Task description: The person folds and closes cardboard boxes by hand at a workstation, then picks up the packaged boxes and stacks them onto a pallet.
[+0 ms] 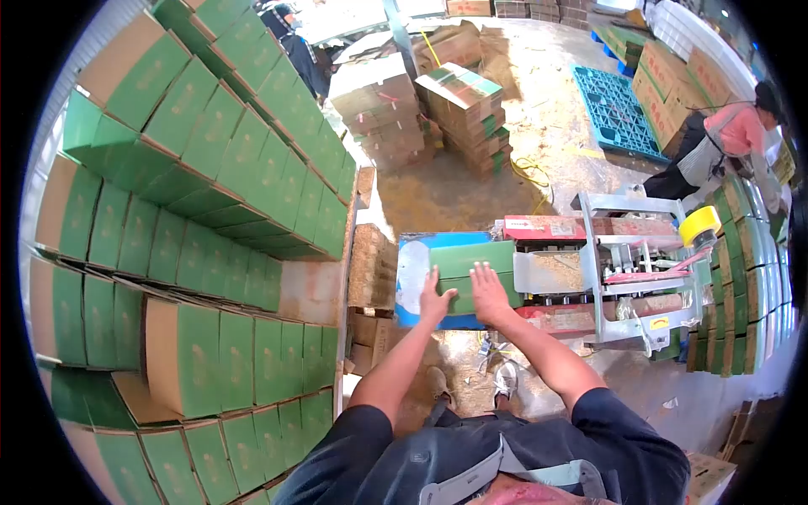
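Observation:
A green cardboard carton [471, 254] with a seam across its top lies on a blue-edged work surface [412, 278], at the left end of a carton taping machine [631, 290]. Against the carton's near left side rests my left hand [435, 301], its thumb spread from its fingers. My right hand [490, 293] lies flat on the top flaps, fingers stretched out. Neither hand is wrapped round anything. The carton's right end meets a pale plate [551, 273] between the machine's red side rails.
Green cartons [202, 353] stand in rows on the left. Flat cardboard stacks [459, 97] are on the floor ahead. A yellow tape roll [700, 225] sits on the machine. Beyond it are a blue pallet [619, 114], another person [724, 143] bending, and more stacked green cartons [732, 311].

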`<action>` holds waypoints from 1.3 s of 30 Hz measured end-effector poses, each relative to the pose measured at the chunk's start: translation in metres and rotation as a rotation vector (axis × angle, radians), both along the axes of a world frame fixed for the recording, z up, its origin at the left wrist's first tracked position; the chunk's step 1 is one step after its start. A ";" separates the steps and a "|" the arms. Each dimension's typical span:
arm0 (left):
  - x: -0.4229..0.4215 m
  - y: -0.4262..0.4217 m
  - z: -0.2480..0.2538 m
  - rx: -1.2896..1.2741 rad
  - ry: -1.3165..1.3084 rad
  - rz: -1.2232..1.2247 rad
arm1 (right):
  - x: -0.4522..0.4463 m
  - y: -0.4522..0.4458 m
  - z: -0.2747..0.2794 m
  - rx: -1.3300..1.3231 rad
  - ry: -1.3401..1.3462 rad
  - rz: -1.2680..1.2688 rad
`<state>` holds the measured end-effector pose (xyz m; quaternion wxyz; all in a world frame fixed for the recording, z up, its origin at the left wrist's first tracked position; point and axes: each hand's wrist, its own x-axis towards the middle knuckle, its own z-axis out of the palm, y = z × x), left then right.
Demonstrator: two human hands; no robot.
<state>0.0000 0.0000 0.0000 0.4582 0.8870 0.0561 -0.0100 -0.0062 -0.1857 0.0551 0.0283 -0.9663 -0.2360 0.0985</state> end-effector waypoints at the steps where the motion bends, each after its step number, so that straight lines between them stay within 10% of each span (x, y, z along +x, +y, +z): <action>1: 0.004 -0.012 0.003 0.012 -0.012 -0.033 | -0.004 -0.002 -0.001 -0.026 0.020 -0.092; 15: 0.017 -0.153 -0.027 -0.268 0.236 -0.526 | -0.177 -0.012 0.134 0.670 0.278 -0.215; 17: -0.019 -0.137 -0.021 -0.772 0.500 -0.542 | -0.171 0.000 0.136 0.763 0.271 -0.228; 24: -0.173 0.079 -0.009 -0.915 0.284 -0.208 | -0.143 0.090 0.213 0.801 0.285 0.084; 30: -0.226 0.224 0.126 -1.048 0.060 0.295 | -0.136 0.223 0.329 0.989 0.099 0.611; 36: -0.270 0.224 0.259 -1.153 -0.256 0.223 | -0.149 0.347 0.413 1.254 -0.159 0.873; 39: -0.276 0.218 0.284 -1.267 -0.463 0.152 | -0.163 0.362 0.435 0.976 0.078 0.863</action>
